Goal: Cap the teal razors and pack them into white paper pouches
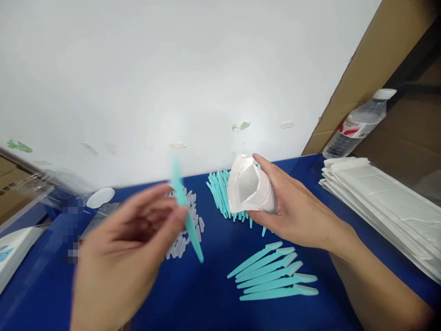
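Note:
Between the thumb and fingers of my left hand (pixel 127 253) is a teal eyebrow razor (pixel 193 230), held upright at a slant and slightly blurred. My right hand (pixel 299 214) is wrapped round a white padded envelope (pixel 237 193), whose mouth gapes toward me with the silvery lining showing. Below that hand, several capped teal razors (pixel 272 276) lie fanned in a row on the blue table (pixel 206 299). A pile of teal razors (pixel 217 191) sits behind the envelope, which partly hides it. Small translucent blade caps (pixel 179 246) are scattered behind my left hand.
White padded envelopes (pixel 382 197) are stacked at the right, beside a clear bottle (pixel 358 124) leaning on cardboard. On the left are a white device (pixel 17 253), a white oval object (pixel 100 197) and crumpled clear plastic (pixel 41 184). A white wall (pixel 172 82) stands behind.

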Action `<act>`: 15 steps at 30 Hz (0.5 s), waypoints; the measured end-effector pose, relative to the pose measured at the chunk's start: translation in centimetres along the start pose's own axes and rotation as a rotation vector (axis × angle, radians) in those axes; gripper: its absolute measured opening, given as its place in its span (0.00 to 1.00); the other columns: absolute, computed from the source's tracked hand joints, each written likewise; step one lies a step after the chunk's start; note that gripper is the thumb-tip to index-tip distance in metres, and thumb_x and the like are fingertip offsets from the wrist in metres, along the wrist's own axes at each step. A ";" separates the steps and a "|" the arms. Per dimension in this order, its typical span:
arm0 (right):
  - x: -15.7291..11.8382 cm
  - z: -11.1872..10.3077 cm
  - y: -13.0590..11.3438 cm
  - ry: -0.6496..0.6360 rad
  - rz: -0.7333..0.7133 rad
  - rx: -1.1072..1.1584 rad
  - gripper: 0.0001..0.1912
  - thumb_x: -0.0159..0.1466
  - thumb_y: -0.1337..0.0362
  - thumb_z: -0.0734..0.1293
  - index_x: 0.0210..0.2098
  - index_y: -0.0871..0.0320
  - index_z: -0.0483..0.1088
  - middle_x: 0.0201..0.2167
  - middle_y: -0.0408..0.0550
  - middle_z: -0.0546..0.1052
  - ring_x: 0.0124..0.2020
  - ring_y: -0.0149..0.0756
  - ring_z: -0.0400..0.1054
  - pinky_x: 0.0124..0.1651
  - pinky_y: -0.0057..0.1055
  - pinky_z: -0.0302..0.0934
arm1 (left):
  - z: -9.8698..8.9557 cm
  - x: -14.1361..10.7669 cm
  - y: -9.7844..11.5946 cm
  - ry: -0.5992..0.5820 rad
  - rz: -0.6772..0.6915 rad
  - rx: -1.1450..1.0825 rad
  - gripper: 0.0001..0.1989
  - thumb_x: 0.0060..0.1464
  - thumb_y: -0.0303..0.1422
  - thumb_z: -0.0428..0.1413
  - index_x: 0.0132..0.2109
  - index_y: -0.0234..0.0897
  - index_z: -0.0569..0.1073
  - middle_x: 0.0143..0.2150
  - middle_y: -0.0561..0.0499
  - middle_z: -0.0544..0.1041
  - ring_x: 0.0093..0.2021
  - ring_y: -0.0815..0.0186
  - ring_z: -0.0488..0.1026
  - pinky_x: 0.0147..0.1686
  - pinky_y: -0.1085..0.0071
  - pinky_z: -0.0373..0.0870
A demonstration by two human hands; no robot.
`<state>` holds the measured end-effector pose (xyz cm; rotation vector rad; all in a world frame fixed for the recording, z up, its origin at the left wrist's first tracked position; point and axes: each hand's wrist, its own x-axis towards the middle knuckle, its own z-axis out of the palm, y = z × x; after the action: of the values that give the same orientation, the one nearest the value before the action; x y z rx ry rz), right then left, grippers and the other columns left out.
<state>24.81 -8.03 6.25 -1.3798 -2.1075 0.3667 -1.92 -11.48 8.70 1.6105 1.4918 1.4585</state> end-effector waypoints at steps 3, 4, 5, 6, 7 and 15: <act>0.0 0.5 -0.3 -0.009 -0.007 0.006 0.53 0.65 0.52 0.71 0.80 0.50 0.40 0.72 0.57 0.66 0.69 0.59 0.65 0.64 0.61 0.69 | 1.7 0.7 1.8 0.487 0.238 -0.190 0.10 0.55 0.37 0.72 0.44 0.50 0.83 0.36 0.59 0.82 0.35 0.65 0.80 0.41 0.65 0.83; 0.0 0.6 -0.4 -0.005 -0.017 0.009 0.53 0.64 0.52 0.71 0.80 0.50 0.40 0.73 0.57 0.66 0.69 0.59 0.65 0.64 0.61 0.68 | 2.8 0.8 2.2 0.513 0.304 -0.225 0.09 0.55 0.35 0.72 0.43 0.48 0.83 0.36 0.58 0.82 0.36 0.65 0.80 0.43 0.64 0.82; 0.1 0.8 -0.5 0.002 -0.029 0.015 0.54 0.64 0.52 0.72 0.80 0.51 0.40 0.73 0.58 0.65 0.70 0.59 0.64 0.65 0.60 0.68 | 4.0 0.9 2.5 0.468 0.326 -0.239 0.08 0.56 0.34 0.71 0.43 0.47 0.83 0.37 0.58 0.83 0.38 0.65 0.81 0.45 0.64 0.82; 0.1 0.9 -0.6 0.012 -0.041 0.022 0.54 0.64 0.52 0.72 0.80 0.52 0.40 0.74 0.58 0.65 0.70 0.58 0.64 0.66 0.59 0.67 | 5.1 0.9 2.6 0.401 0.319 -0.226 0.06 0.59 0.33 0.70 0.43 0.46 0.82 0.39 0.57 0.84 0.40 0.64 0.82 0.47 0.63 0.81; 0.2 1.0 -0.7 0.029 -0.053 0.031 0.53 0.64 0.53 0.71 0.80 0.53 0.40 0.74 0.58 0.64 0.70 0.57 0.64 0.66 0.58 0.67 | 5.9 0.9 2.7 0.305 0.291 -0.181 0.05 0.61 0.33 0.68 0.44 0.46 0.82 0.42 0.55 0.85 0.44 0.63 0.82 0.49 0.62 0.80; 0.0 0.8 0.1 0.125 -0.063 0.047 0.57 0.63 0.52 0.73 0.80 0.57 0.40 0.72 0.62 0.67 0.67 0.60 0.68 0.64 0.57 0.69 | 4.1 -0.1 0.5 -0.043 0.277 0.110 0.16 0.63 0.39 0.65 0.58 0.50 0.77 0.60 0.53 0.78 0.58 0.61 0.75 0.56 0.64 0.71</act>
<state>24.41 -7.95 5.52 -1.2727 -2.0225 0.2949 2.02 -10.57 7.90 1.9672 1.3882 1.4960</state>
